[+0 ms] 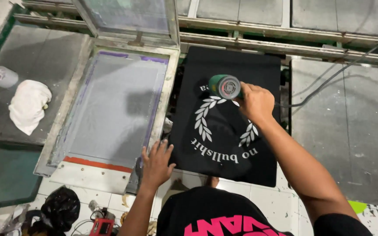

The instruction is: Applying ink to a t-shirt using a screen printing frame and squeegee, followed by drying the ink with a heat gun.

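Seen from above: right hand gripping green heat gun over black printed fabric at centre frame; left hand resting on printing screen frame, lower centre.

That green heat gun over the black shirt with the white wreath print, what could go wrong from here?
1. The green heat gun in the right hand points at one spot of the white wreath print; lingering could scorch the ink or the black shirt.
2. The left hand rests at the shirt's edge, so a sweep that way might burn its fingers.
3. The grey cable trails across the next pallet and could snag.
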